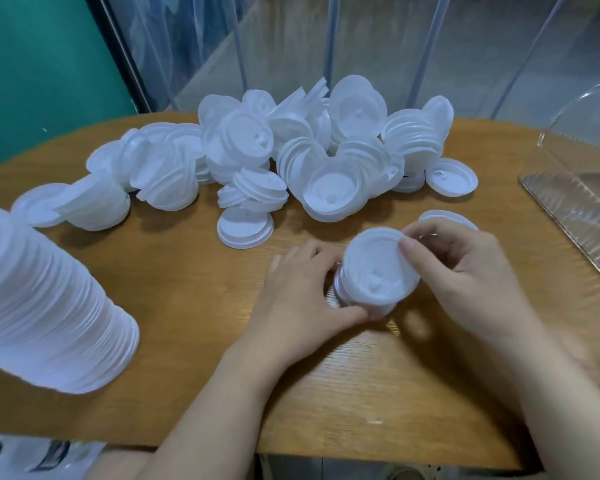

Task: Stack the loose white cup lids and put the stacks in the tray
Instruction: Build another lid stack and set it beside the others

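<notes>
Short lid stack (pixel 368 299), table centre (tray (pixel 568 202) well apart, right): left hand (pixel 302 292) grips its base, right hand (pixel 465 268) pinches top lid (pixel 378 265); seat squarely, rims aligned.

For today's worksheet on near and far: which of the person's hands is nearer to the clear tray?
Right. The right hand is beside the clear tray at the table's right edge; the left hand lies farther left, beyond the held lids.
</notes>
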A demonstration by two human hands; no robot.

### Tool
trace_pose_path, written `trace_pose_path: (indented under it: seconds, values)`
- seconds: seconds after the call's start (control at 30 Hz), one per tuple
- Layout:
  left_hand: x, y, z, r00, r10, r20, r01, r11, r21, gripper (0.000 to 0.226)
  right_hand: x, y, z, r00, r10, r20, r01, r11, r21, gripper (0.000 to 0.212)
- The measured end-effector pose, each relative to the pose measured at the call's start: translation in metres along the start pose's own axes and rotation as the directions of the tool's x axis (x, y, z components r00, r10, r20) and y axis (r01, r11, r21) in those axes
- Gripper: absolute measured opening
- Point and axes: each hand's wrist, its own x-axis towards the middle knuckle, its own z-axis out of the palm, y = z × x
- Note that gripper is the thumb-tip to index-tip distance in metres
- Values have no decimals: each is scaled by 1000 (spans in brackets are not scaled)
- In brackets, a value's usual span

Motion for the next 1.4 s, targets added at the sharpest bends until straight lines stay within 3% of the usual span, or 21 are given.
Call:
trace_pose_path:
  seconds: [0.2, 0.5, 0.77, 1.03, 1.1, 1.23, 1.3, 1.4]
  values:
    - [0, 0, -1, 1000, -12, 2, 12, 1000, -24, 76, 3, 12, -3, 993, 92, 69, -86, 993, -85, 12]
    - [-1, 0, -3, 1000, -10, 24, 10, 1000, -15, 79, 3, 16, 4, 985, 116, 130, -74, 953, -294, 19]
    - [-1, -3, -3, 998, 6, 57, -6, 1000, 1, 88, 2, 15, 6, 991, 105, 88, -54, 889, -455, 19]
    - [0, -3, -1, 999, 10, 35, -11, 1000, 10, 79, 2, 10, 8, 991, 109, 81, -48, 837, -545, 22]
    - [0, -3, 0, 999, 10, 33, -11, 1000, 17, 79, 3, 11, 7, 996, 75, 47, -37, 837, -546, 24]
    - [0, -3, 1, 1000, 6, 30, -6, 1000, 13, 80, 11, 18, -14, 974, -106, -199, -19, 839, -544, 19]
    - [-1, -3, 0, 1000, -4, 31, 4, 1000, -2, 85, 15, 26, -27, 972, -97, -212, -55, 787, -614, 33]
    - [-1, -3, -1, 999, -8, 38, 9, 1000, -24, 94, 16, 38, -39, 988, 110, -108, -154, 715, -681, 59]
